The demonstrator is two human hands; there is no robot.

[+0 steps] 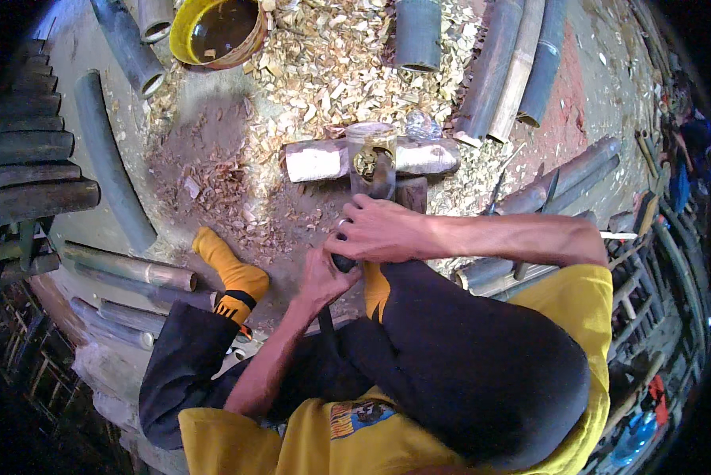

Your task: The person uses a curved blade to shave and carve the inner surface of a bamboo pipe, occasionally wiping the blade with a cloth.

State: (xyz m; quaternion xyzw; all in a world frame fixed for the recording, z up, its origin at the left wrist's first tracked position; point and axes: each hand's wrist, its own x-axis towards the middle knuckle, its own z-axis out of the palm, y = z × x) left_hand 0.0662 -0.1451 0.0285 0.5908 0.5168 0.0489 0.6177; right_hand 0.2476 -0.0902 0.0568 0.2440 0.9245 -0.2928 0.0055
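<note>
My left hand is closed around a dark, rounded thing, perhaps a handle end; its kind is hidden by my fingers. Right beside it, my right hand is curled with its knuckles up, meeting the left one. What its fingers hold, if anything, is out of sight. Just beyond them a short bamboo section with a pale, carved-looking patch rests across a log with whitish flattened faces. A dark strip runs below my left hand over my trousers.
Pale wood chips cover the ground ahead. A yellow bucket with brownish liquid stands at the far left. Bamboo poles lie on both sides, including a long one at left and several at far right. Dark blades stick up at right.
</note>
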